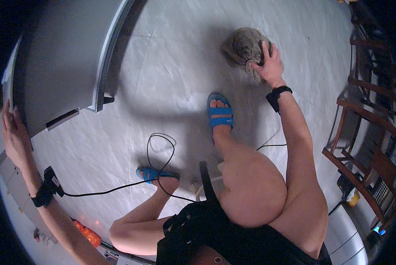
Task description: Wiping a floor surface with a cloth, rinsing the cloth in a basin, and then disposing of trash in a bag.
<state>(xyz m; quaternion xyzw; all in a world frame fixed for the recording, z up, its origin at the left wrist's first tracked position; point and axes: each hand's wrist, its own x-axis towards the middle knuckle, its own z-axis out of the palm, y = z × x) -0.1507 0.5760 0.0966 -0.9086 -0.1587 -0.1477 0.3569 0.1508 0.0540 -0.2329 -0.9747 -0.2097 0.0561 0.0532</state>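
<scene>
Out on the tiled floor [171, 66], a crumpled grey-brown bundle [246, 43], apparently cloth, lies in a rounded heap. My right hand [271, 66] is on its near right side, thumb and fingers spread across it and gripping its folds. At the far left my left hand [16, 139] reaches up to the edge of a large dark grey appliance panel [62, 59], which looks like a refrigerator door. Its fingers are stretched out along that edge, and whether they grip it is unclear. Black straps with small devices circle both wrists.
A black cable [108, 191] runs from the left wrist device and loops above the floor. My feet wear blue sandals [220, 111]. Dark wooden chairs [363, 109] line the right side. An orange bag-like thing [88, 233] lies at lower left. The panel's metal edge [107, 53] juts over the floor.
</scene>
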